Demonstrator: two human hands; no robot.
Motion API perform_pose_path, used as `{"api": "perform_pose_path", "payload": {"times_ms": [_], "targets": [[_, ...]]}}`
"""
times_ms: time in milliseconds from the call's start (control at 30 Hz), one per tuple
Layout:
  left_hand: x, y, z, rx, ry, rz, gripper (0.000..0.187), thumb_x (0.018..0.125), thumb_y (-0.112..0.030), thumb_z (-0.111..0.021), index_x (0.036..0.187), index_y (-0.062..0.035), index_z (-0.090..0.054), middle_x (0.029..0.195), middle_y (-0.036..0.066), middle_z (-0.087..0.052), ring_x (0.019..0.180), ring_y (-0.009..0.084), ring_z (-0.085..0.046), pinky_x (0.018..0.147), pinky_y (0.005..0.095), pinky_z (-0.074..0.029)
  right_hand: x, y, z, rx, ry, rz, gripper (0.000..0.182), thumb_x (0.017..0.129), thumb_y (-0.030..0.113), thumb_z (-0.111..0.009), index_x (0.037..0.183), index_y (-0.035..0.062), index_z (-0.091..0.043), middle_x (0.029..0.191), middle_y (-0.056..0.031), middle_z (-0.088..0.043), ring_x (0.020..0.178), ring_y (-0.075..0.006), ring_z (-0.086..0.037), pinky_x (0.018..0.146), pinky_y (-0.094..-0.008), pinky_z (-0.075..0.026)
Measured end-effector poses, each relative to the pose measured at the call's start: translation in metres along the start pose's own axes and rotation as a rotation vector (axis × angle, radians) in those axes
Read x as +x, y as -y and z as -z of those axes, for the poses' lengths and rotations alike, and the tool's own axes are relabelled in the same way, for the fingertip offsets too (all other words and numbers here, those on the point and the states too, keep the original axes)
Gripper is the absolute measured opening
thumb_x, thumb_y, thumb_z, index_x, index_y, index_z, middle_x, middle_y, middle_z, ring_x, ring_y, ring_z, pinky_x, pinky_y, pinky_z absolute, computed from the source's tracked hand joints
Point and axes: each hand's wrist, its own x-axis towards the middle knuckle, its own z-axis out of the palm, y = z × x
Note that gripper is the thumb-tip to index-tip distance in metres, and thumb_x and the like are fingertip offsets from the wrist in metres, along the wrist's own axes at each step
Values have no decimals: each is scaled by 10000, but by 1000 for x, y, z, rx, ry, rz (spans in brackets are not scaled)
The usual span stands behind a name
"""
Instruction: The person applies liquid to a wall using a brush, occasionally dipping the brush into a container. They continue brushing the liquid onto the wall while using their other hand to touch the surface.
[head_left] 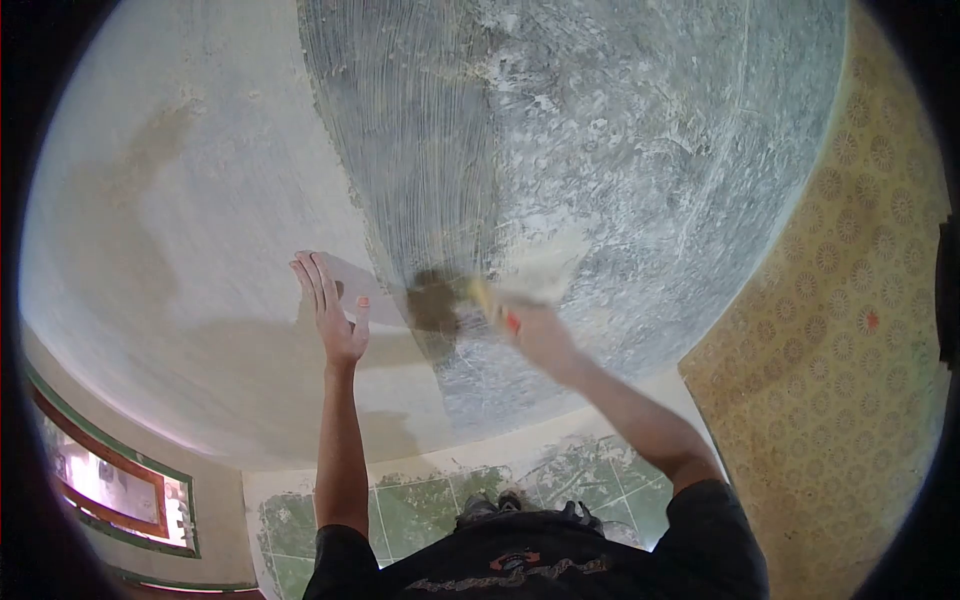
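Observation:
My left hand [330, 307] is raised against the smooth pale part of the wall [230, 220], fingers stretched out and thumb apart, holding nothing. To its right, my right hand [540, 337] is closed around a hand tool [482, 299] with yellow and red parts. Motion smears both hand and tool, so I cannot tell the tool's kind. It is close to the lower part of a dark grey, streaked band [410, 130] on the wall. A dark shadow lies just left of the tool. Right of the band, the wall is mottled grey [640, 130] and rough.
A yellowish patterned panel [840, 290] stands along the right side. Below the wall is a green tiled floor [415, 510] with whitish smears. A window [110, 480] with a brown and green frame is at the lower left.

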Motion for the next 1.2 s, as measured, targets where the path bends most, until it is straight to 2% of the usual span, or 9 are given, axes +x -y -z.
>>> {"api": "perform_pose_path", "payload": {"times_ms": [200, 367, 433, 600, 767, 900, 1000, 1067, 1200], "targets": [[1, 3, -7, 31, -34, -15, 882, 1015, -519, -500, 1608, 57, -193, 1687, 291, -108, 1563, 491, -28, 1252, 575, -101, 105, 99, 160, 11, -1032, 887, 180, 1008, 175, -659, 1153, 104, -737, 965, -102, -775, 586, -94, -650, 455, -211, -524], [-2, 3, -5, 23, -19, 24, 893, 1013, -540, -485, 1603, 66, -198, 1682, 299, -116, 1563, 491, -36, 1253, 569, -101, 98, 73, 131, -160, -446, 594, 159, 989, 94, -638, 1142, 75, -678, 1140, -73, -713, 858, -81, -668, 724, -201, -578], [-2, 4, -3, -53, -6, 25, 898, 1011, -541, -494, 1602, 67, -199, 1682, 299, -116, 1563, 489, -39, 1254, 566, -99, 84, 30, 73, -1267, -580, 954, 178, 976, 44, -617, 1146, 80, -656, 1240, -53, -664, 979, -102, -649, 854, -211, -567], [-1, 3, -4, 0, -23, -4, 879, 1016, -514, -507, 1615, 42, -184, 1691, 284, -99, 1568, 477, -24, 1254, 559, -100, 23, -3, 24, -609, 475, 598, 301, 923, -32, -617, 1219, -42, -562, 1544, -174, -456, 874, -205, -676, 585, -262, -616], [-3, 7, -7, 18, -57, -49, 860, 1022, -495, -506, 1632, 5, -163, 1704, 255, -81, 1575, 458, -13, 1257, 552, -97, 91, 64, 122, -1104, 162, 763, 238, 993, 33, -585, 1203, -4, -480, 633, -99, -528, 522, -136, -589, 360, -199, -482], [-1, 6, -12, 43, -51, 1, 903, 1013, -566, -492, 1622, 23, -179, 1702, 243, -111, 1573, 453, -50, 1261, 556, -106, 108, 152, 249, -1319, -575, 925, 323, 905, 43, -705, 1180, 2, -539, 773, -80, -633, 665, -130, -660, 464, -199, -547], [-4, 6, -14, 68, -64, 10, 901, 1017, -581, -474, 1625, 13, -177, 1705, 231, -111, 1575, 442, -56, 1263, 554, -109, 126, 179, 280, -1453, -553, 830, 447, 963, 152, -685, 1400, 176, -591, 1126, -92, -713, 936, -182, -700, 793, -299, -579], [-3, 5, -15, 78, -74, 7, 896, 1019, -584, -466, 1627, 9, -178, 1706, 228, -110, 1576, 438, -59, 1263, 554, -110, 102, 174, 238, -1741, -590, 1022, 307, 873, 36, -736, 1141, 23, -587, 911, -73, -676, 874, -155, -687, 564, -257, -589], [-3, 6, -12, 52, -78, -12, 882, 1014, -545, -506, 1626, 5, -190, 1704, 232, -116, 1575, 443, -59, 1262, 556, -109, 97, 56, 111, -1249, -227, 1371, 146, 948, 174, -695, 929, 40, -639, 979, -99, -674, 1028, -227, -664, 854, -337, -623]]}}
